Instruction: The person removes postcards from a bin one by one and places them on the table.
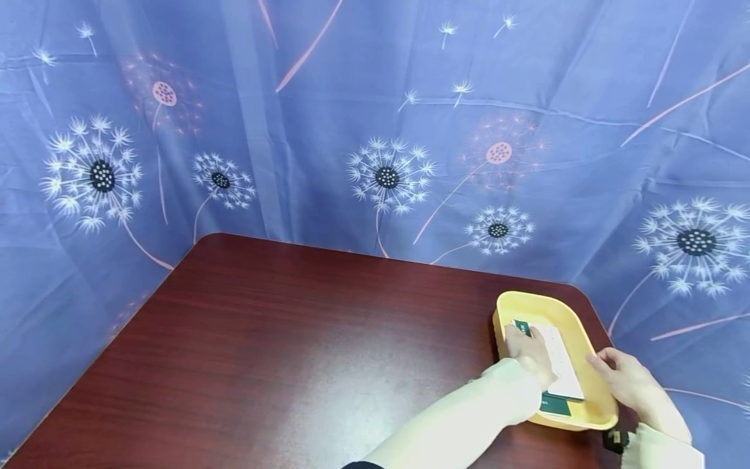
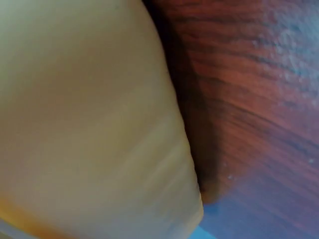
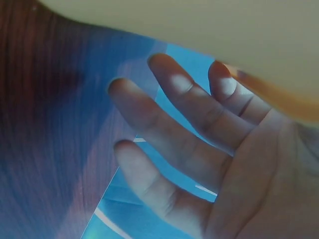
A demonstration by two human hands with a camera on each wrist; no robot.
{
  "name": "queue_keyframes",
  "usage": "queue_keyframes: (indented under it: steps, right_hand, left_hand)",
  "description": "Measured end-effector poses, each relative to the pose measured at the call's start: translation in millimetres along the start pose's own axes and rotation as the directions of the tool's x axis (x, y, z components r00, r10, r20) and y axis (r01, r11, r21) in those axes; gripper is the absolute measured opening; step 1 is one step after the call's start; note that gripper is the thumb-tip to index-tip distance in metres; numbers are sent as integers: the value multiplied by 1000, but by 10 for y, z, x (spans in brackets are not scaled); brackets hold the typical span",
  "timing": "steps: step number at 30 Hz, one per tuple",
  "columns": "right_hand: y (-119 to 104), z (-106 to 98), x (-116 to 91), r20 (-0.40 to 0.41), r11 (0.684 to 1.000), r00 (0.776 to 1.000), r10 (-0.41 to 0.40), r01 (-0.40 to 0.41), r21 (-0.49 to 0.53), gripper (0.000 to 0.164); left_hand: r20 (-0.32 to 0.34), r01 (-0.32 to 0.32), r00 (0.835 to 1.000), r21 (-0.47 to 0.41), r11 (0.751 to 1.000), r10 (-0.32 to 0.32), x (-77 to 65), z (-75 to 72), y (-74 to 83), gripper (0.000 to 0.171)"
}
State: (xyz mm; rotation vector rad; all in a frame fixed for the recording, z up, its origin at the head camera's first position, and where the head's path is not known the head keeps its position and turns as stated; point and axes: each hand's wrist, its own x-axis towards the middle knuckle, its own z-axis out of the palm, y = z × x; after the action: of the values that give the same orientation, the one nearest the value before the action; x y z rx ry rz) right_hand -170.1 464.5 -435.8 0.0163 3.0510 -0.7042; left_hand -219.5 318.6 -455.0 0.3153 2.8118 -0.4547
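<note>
A yellow plastic basket (image 1: 530, 301) stands at the table's right end. In it lies a white-and-green booklet (image 1: 564, 365), on top of another green-and-white item (image 1: 554, 405) that is mostly covered. My left hand (image 1: 530, 352) reaches into the basket and grips the booklet by its left edge; its fingertips are hidden. The left wrist view shows only the basket's outer wall (image 2: 99, 124) close up. My right hand (image 1: 629, 384) holds the basket's right rim, thumb over the top. From below, the right wrist view shows that hand's fingers (image 3: 194, 119) spread beneath the basket wall (image 3: 209, 25).
The dark red wooden table (image 1: 281, 326) stretches to the left, with rounded far corners. A blue curtain (image 1: 328, 130) with dandelion prints hangs behind and along both sides. Near the right sleeve sits a small black object (image 1: 615, 440), partly hidden.
</note>
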Motion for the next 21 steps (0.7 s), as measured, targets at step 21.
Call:
queue_keyframes:
  steps: [21]
  right_hand:
    - [-26, -14, -5, 22, 1000, 999, 26, -26, 3, 32]
  left_hand:
    - [-17, -104, 994, -17, 994, 104, -64, -90, -188, 74]
